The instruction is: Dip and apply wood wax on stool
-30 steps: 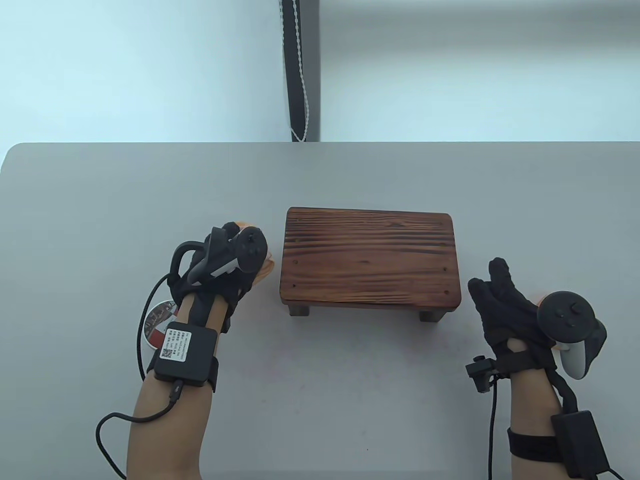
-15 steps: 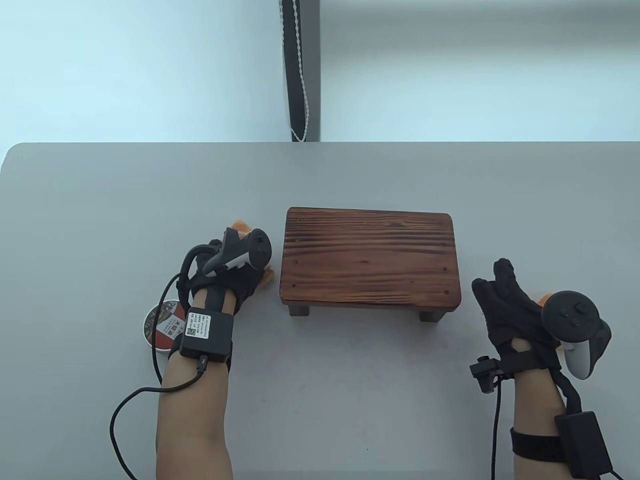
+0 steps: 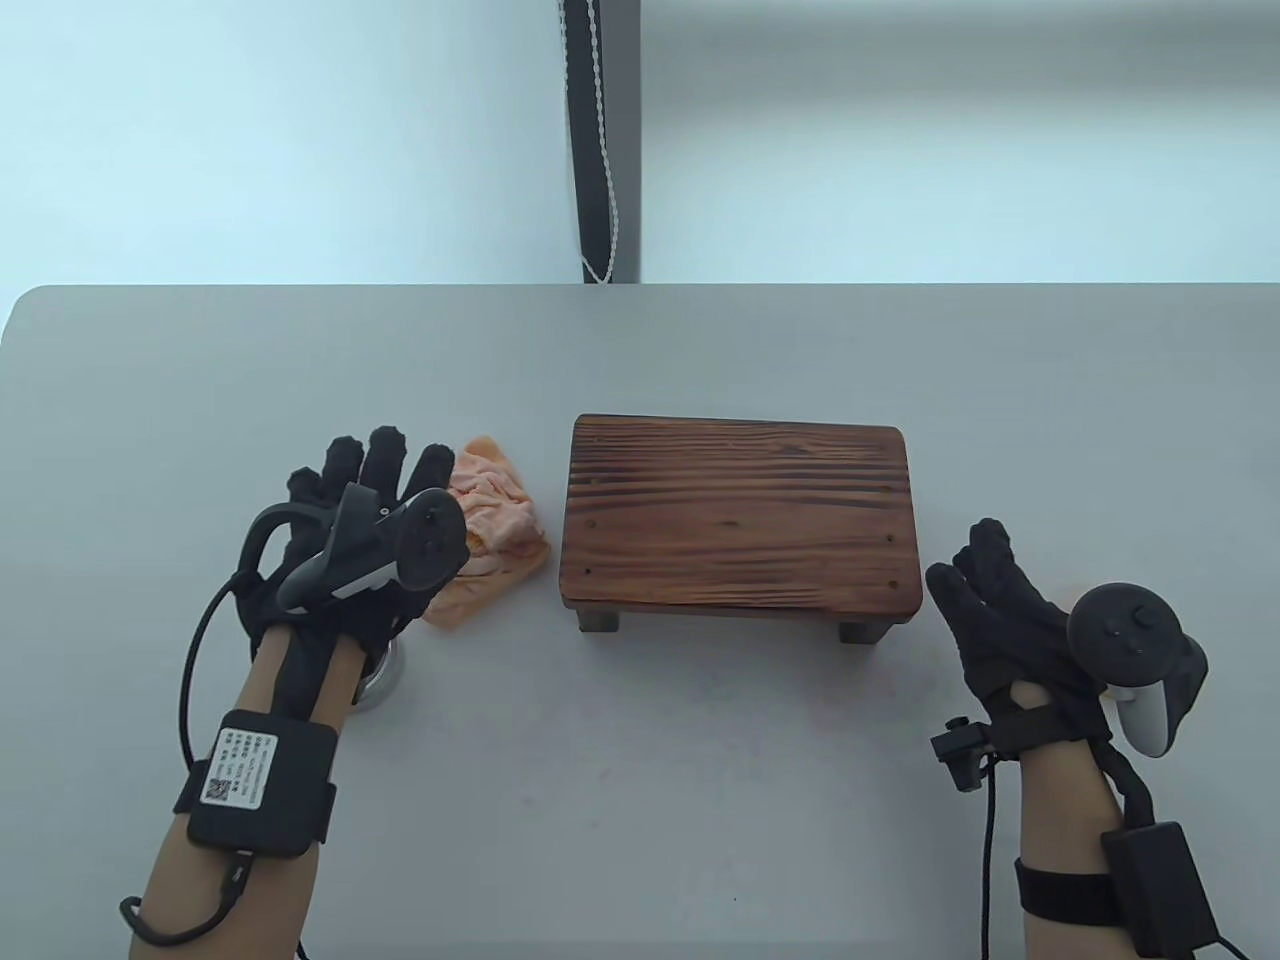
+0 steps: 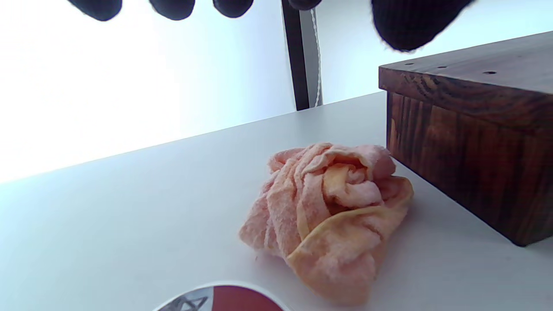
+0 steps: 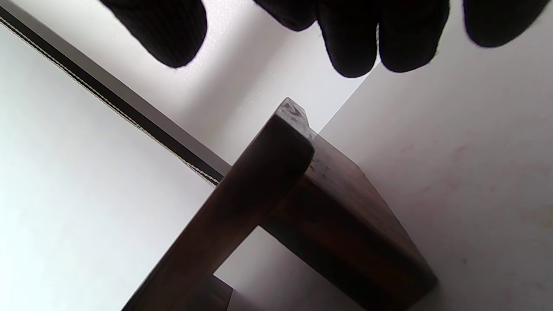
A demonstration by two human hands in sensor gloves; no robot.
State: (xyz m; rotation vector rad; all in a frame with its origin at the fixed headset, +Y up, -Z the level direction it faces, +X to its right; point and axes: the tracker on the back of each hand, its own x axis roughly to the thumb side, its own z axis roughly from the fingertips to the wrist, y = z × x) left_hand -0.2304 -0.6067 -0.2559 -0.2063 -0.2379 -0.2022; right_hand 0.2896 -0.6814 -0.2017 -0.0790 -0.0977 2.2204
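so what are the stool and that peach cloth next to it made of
The stool looks like solid wood with a dark brown stain: bold grain lines run along its top and small holes dot it. The cloth looks like soft terry or microfibre, with a fuzzy looped pile and a stitched hem, lying crumpled on the table.

Little can be read here. A white label [image 3: 238, 768] on the black box strapped to the left forearm carries a QR code and several lines of small print, too fine to make out. In the left wrist view, the lid of the wax tin [image 4: 222, 299] shows at the bottom edge with a red field and a grey pattern, but no legible characters. The stool, the cloth and the desk show no writing.
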